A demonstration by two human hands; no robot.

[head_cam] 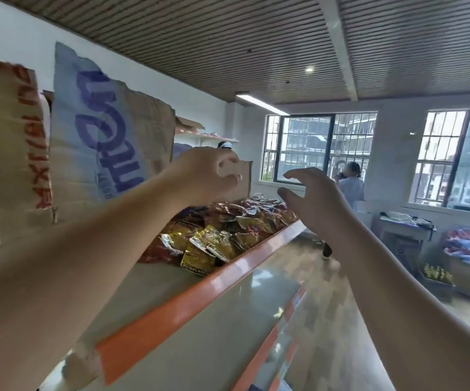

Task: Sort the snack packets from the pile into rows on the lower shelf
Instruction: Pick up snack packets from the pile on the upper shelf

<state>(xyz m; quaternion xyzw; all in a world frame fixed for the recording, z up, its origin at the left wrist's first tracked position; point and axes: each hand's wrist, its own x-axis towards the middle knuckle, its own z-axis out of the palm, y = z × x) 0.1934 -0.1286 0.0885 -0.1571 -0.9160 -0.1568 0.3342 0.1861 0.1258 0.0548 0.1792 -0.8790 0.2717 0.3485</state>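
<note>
Cardboard boxes (109,131) stand left of the pile of snack packets (222,235), which lies on the orange-edged shelf (200,294). The left hand (208,176) hovers above the pile, fingers loosely curved, holding nothing. The right hand (315,204) hangs just right of the pile, fingers spread and empty. The lower shelf (228,334) sits below the pile.

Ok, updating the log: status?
Left hand and right hand open, empty, raised near pile. Pile heaped on shelf. Cardboard behind, nothing blocking.

Left hand (208,176) and right hand (310,201) above snack pile (222,235) on orange-edged shelf (200,289)
</note>
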